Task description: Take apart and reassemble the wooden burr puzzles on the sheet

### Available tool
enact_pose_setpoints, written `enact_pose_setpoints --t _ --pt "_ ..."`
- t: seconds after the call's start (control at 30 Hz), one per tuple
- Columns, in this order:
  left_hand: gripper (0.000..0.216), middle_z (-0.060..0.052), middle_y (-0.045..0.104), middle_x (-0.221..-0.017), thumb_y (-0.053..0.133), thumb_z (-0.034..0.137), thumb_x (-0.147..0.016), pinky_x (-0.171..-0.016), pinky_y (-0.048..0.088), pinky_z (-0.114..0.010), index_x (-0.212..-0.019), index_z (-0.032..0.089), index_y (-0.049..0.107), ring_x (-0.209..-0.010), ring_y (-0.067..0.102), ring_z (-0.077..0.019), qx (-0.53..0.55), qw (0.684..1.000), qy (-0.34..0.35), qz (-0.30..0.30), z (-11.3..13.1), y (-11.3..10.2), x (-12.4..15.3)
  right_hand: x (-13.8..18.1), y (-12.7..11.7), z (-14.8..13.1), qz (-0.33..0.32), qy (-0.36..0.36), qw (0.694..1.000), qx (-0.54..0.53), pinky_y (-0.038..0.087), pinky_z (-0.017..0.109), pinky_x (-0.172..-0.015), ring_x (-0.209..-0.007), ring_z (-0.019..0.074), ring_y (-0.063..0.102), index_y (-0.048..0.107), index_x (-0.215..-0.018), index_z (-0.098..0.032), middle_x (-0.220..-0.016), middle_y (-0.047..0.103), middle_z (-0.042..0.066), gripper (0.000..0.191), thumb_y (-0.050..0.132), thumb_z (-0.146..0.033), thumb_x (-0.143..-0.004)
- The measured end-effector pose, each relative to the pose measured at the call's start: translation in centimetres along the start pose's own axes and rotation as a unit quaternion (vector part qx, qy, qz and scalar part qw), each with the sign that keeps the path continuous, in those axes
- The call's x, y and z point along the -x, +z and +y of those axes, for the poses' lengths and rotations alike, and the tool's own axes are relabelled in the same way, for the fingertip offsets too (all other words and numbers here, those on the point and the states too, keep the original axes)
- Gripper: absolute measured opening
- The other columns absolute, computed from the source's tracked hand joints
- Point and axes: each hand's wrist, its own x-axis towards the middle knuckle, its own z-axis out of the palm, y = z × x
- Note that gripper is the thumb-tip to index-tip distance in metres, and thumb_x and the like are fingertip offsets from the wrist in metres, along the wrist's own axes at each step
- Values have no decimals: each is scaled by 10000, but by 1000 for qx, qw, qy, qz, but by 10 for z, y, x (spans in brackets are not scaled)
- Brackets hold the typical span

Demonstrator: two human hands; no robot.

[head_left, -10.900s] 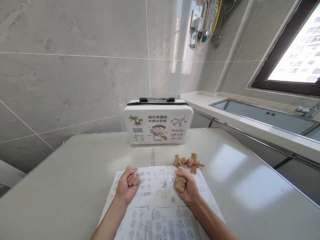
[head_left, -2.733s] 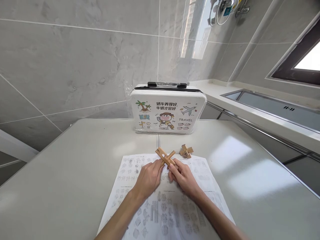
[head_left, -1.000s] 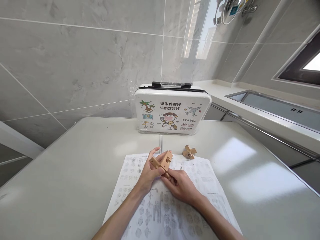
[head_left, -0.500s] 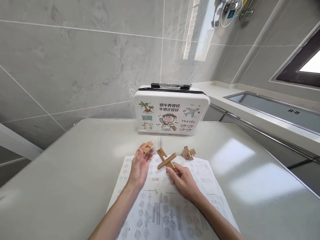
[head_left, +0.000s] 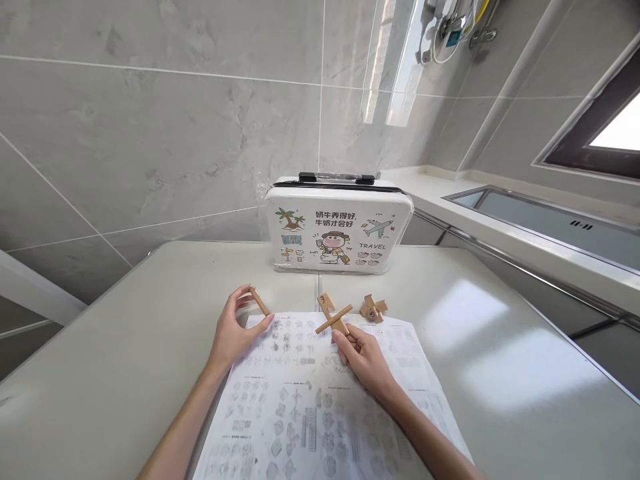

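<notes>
The work looks partway along: the left hand (head_left: 234, 335) spans one separate wooden piece (head_left: 260, 302), the right hand (head_left: 369, 355) pinches two crossed pieces (head_left: 334, 320) yet joined, and an interlocked wooden cluster (head_left: 374, 309) sits untouched just beyond it.

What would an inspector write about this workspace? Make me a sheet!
Surface: glossy pale grey table, partly covered by a printed white paper sheet
Job's things: slim brown wooden piece; crossed brown wooden pieces; spiky brown wooden cluster by the sheet's far edge
Clutter: white cartoon-printed suitcase, plastic-wrapped
Hands: left hand pinches the slim piece; right hand holds the crossed pieces
Cables: thin white looped cable, upper right
Surroundings: grey tiled wall; grey rectangular sink and dark-framed window at right
</notes>
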Motion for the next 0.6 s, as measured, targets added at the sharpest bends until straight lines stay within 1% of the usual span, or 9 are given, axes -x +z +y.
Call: enact_pose_setpoints --t 0.07,0.13,0.2,0.27,0.43,0.6 --pt "712 -102 624 -1441 854 481 -760 -1077 495 -545 -1383 297 563 -1231 628 -344 -64 997 28 -24 -4 -9 -2 0 0 0 0 -3 1000 6 327 276 -528 -533 143 428 546 -751 -218 -567 477 -38 454 575 -598 -998" --pt "634 -102 648 -1413 823 518 -790 -1097 475 -544 -1342 287 614 -1270 600 -351 -102 991 65 -54 -8 -15 -5 0 0 0 -2 -2 1000 11 330 280 -532 -537 148 426 535 -749 -222 -570 468 -38 465 568 -616 -994" --pt "583 -101 677 -1381 810 547 -798 -1124 450 -544 -1298 286 662 -1306 576 -358 -128 983 103 -76 -12 -17 -6 0 0 0 -4 0 1000 17 326 284 -534 -544 152 419 522 -746 -227 -577 457 -37 478 556 -637 -990" --pt "566 -96 702 -1355 819 559 -781 -1133 444 -541 -1264 291 698 -1306 582 -363 -146 977 127 -90 -15 -17 -7 0 1 0 -4 2 1000 25 321 287 -534 -547 155 414 519 -746 -230 -578 450 -36 491 544 -658 -985" --pt "558 -83 739 -1316 855 557 -731 -1122 449 -526 -1209 295 732 -1271 627 -367 -157 971 138 -113 -18 -16 -6 1 0 -2 -3 2 1000 29 315 284 -531 -543 153 405 526 -748 -228 -580 452 -37 481 547 -643 -990" --pt "558 -83 727 -1343 846 560 -745 -1120 436 -520 -1217 294 712 -1282 616 -359 -160 971 133 -121 -20 -24 -7 1 -1 -3 -6 3 1000 29 297 279 -527 -547 146 397 537 -745 -220 -588 460 -34 468 559 -612 -999"
